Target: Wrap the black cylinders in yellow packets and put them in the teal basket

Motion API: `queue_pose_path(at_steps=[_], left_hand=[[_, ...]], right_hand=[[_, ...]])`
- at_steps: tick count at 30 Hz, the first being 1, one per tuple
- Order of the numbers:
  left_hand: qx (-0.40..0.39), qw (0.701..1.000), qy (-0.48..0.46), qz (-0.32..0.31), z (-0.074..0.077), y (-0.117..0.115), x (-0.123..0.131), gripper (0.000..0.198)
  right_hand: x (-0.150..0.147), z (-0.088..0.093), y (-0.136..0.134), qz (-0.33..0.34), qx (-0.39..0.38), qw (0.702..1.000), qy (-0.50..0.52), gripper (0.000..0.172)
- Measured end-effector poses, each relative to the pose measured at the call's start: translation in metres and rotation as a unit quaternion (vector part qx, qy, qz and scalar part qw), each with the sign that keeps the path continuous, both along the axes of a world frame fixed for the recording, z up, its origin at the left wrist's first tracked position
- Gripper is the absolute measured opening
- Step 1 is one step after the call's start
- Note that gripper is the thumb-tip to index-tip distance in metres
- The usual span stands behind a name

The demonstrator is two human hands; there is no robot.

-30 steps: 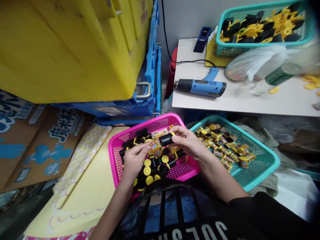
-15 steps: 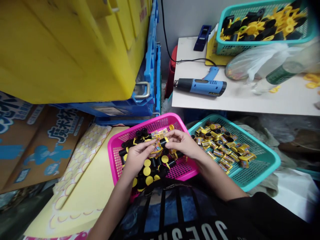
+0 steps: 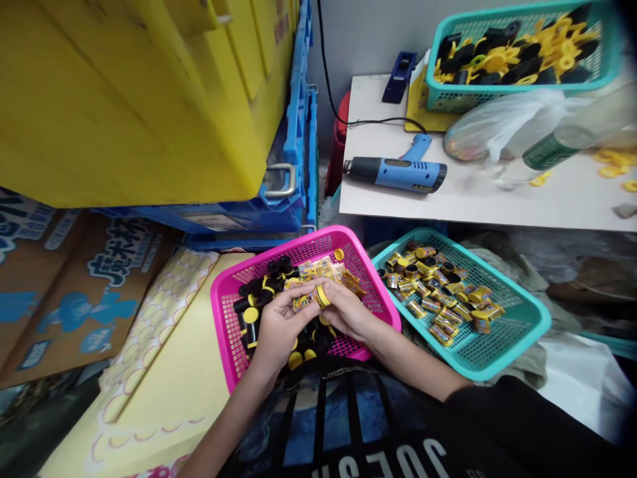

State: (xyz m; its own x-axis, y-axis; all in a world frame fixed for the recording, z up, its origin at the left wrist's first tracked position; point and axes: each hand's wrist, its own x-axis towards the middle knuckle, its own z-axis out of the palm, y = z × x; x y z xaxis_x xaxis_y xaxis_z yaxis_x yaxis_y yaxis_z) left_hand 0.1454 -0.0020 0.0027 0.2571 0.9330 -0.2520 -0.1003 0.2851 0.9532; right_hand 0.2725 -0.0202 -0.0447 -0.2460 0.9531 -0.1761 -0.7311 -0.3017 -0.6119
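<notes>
View from above of a person's lap and two bare hands meeting over a pink basket [image 3: 221, 300]. The left hand [image 3: 279, 326] and right hand [image 3: 349, 312] are both pinched closed on one small cylinder [image 3: 318, 296], black with a yellow end cap. It is held just above the middle of the basket. A colourful printed wrapper sits against it, but the fingers cover most of it, so it is unclear whether it goes all the way round.

Loose black and yellow cylinders [image 3: 256, 300] lie in the basket, partly hidden under the hands. Printed wrappers [image 3: 334, 271] sit at its far side.

Just to the right is a teal basket [image 3: 522, 335] holding wrapped pieces [image 3: 440, 292]; their print is too small to read.

Farther back, a white surface [image 3: 448, 199] carries a blue heat gun [image 3: 398, 174], a blurred plastic bag [image 3: 497, 126] and a second teal basket [image 3: 522, 93], which is cut off by the top edge.

On the left, a yellow crate [image 3: 124, 99] and a blue crate [image 3: 298, 166] rest on a cardboard box [image 3: 74, 292].
</notes>
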Motion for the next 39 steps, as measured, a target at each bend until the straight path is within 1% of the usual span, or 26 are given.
queue_pose_path(at_steps=[4,6,8,11,12,14,16,19,21,23,25,27,29,32,34,36,38,39], left_hand=[[-0.016,1.000,0.017,0.006,-0.002,-0.002,-0.003,0.026],[-0.025,0.999,0.028,0.006,-0.003,-0.004,-0.005,0.028],[-0.023,0.999,0.038,-0.005,-0.002,-0.005,-0.005,0.030],[0.008,0.998,0.053,-0.022,0.000,-0.005,-0.004,0.032],[0.022,0.997,0.064,-0.023,0.002,-0.005,-0.003,0.031],[0.053,0.994,0.099,-0.017,0.005,-0.004,-0.002,0.029],[0.064,0.991,0.118,-0.022,0.009,-0.005,-0.004,0.029],[0.018,0.996,0.064,-0.065,0.012,-0.006,-0.010,0.037],[-0.021,0.995,0.033,-0.088,0.010,-0.007,-0.015,0.038],[-0.030,0.996,0.043,-0.078,0.006,-0.006,-0.019,0.034],[-0.015,0.996,0.070,-0.052,0.002,-0.005,-0.020,0.029],[0.000,0.996,0.086,-0.034,0.000,-0.003,-0.021,0.026],[0.000,0.997,0.072,-0.036,0.003,-0.002,-0.020,0.026],[0.001,0.998,0.025,-0.052,0.009,-0.003,-0.014,0.031],[0.023,0.998,0.033,-0.041,0.011,-0.004,-0.007,0.031],[0.045,0.997,0.060,-0.025,0.011,-0.005,0.001,0.028],[0.058,0.995,0.074,-0.025,0.009,-0.006,0.007,0.023],[0.065,0.995,0.077,-0.027,0.009,-0.007,0.009,0.023]], right_hand=[[-0.001,-0.006,0.001,-0.019,0.021,0.998,-0.061,0.040],[0.000,-0.006,0.001,-0.034,0.034,0.994,-0.098,0.039],[0.001,-0.004,-0.001,-0.038,0.030,0.995,-0.091,0.038],[0.003,0.001,-0.004,-0.012,0.015,0.999,-0.029,0.045],[0.004,0.003,-0.005,-0.002,0.015,1.000,-0.023,0.046],[0.007,0.006,-0.006,0.000,0.030,0.999,-0.043,0.046],[0.011,0.007,-0.007,-0.021,0.046,0.995,-0.083,0.046],[0.018,0.005,-0.008,-0.070,0.056,0.987,-0.133,0.040],[0.021,0.004,-0.009,-0.084,0.046,0.985,-0.145,0.037],[0.022,0.003,-0.010,-0.082,0.040,0.985,-0.146,0.038],[0.022,0.003,-0.011,-0.076,0.036,0.987,-0.138,0.040],[0.020,0.003,-0.010,-0.076,0.033,0.988,-0.129,0.041],[0.020,0.003,-0.009,-0.085,0.037,0.987,-0.132,0.039],[0.019,0.006,-0.007,-0.101,0.058,0.982,-0.148,0.037],[0.017,0.010,-0.007,-0.091,0.055,0.986,-0.129,0.041],[0.014,0.014,-0.007,-0.053,0.031,0.995,-0.080,0.044],[0.009,0.015,-0.007,-0.014,0.004,0.999,-0.029,0.046],[0.007,0.015,-0.008,-0.005,-0.004,1.000,-0.010,0.046]])
